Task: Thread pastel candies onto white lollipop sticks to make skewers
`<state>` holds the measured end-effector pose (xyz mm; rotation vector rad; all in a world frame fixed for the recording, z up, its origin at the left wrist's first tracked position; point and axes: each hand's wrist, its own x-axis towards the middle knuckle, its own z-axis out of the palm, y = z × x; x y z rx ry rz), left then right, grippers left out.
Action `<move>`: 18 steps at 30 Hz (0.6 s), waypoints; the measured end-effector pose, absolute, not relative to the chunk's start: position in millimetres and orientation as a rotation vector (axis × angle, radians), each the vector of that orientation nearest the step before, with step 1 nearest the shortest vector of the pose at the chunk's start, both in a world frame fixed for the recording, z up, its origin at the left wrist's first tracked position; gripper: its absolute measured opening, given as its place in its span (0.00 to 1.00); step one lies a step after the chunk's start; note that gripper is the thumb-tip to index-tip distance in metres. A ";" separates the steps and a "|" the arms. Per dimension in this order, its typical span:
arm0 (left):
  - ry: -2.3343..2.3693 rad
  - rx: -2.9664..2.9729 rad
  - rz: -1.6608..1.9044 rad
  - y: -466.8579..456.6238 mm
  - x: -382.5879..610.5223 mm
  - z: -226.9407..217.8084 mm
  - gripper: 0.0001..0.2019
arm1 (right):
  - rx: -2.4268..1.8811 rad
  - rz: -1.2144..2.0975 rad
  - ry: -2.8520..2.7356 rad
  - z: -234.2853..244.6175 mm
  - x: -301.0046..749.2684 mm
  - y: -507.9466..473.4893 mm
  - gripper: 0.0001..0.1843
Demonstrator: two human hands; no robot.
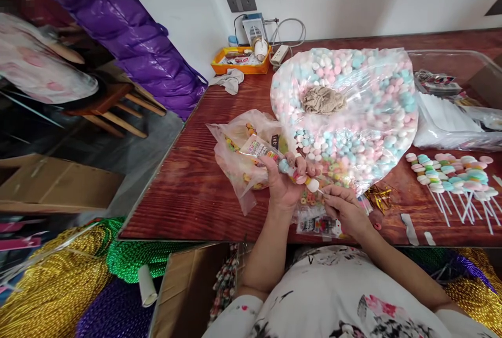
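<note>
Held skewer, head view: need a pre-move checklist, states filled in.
1. Left hand supporting the skewer: ok, fingers around its strung pastel pieces.
2. Right hand on the white stick: ok, fingertips pinch it beside the white end piece.
3. Every strung piece seated and undamaged: cannot tell, left fingers cover part of the row.
4. Pastel pieces close by: ok, the large clear bag of them lies just beyond the hands.
5. Pastel skewers at the right apart from the hands: ok.
6. Work spot uncluttered: not ok, plastic bags crowd the hands and gold metallic strips lie near the right one.
</note>
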<state>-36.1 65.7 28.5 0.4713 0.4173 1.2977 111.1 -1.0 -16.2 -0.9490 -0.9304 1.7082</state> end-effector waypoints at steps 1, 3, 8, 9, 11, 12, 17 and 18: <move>0.414 0.472 1.295 65.2 -36.5 27.7 0.34 | -0.949 1.717 -0.949 -15.6 111.9 -1.7 0.12; 0.407 0.487 1.295 64.0 -36.3 25.8 0.33 | -0.970 1.714 -1.009 -13.7 112.1 -3.4 0.13; 0.466 0.613 1.292 60.7 -31.7 19.8 0.32 | -1.031 1.541 -1.246 -10.9 108.4 -5.0 0.17; 0.471 0.637 1.288 59.9 -30.4 18.3 0.32 | -1.030 1.539 -1.263 -11.2 107.5 -4.8 0.17; 0.475 0.661 1.283 58.1 -28.0 15.2 0.32 | -1.018 1.569 -1.274 -11.8 105.4 -4.2 0.15; 0.479 0.666 1.281 57.2 -27.1 13.7 0.31 | -1.017 1.549 -1.302 -12.0 104.6 -3.8 0.14; 0.547 0.632 1.282 55.4 -28.3 7.2 0.28 | -1.095 0.732 -1.703 -11.4 107.3 0.5 0.11; 0.561 0.620 1.289 55.7 -29.7 6.6 0.27 | -1.094 0.575 -1.747 -11.8 109.6 2.2 0.12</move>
